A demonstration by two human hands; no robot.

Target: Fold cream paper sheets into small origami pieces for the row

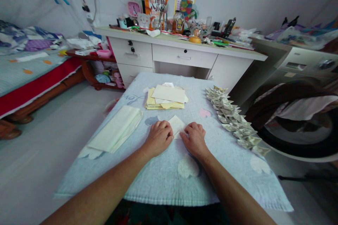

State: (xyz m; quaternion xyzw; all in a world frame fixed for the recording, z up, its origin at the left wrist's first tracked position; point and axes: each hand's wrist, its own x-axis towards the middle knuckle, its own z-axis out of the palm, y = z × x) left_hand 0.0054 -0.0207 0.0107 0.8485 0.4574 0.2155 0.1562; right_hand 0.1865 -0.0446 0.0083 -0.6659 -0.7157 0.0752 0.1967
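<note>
A small cream paper sheet, partly folded, lies on the pale blue cloth of a low table. My left hand presses on its left edge with fingers curled. My right hand pins its right lower corner. The two hands sit close together with the paper between them. Beyond them lies a loose pile of yellowish paper sheets. Down the right side of the cloth runs a row of several folded paper pieces.
A stack of long pale sheets lies at the table's left. A white desk crowded with clutter stands behind. A bed is at the left, a washing machine draped with clothes at the right.
</note>
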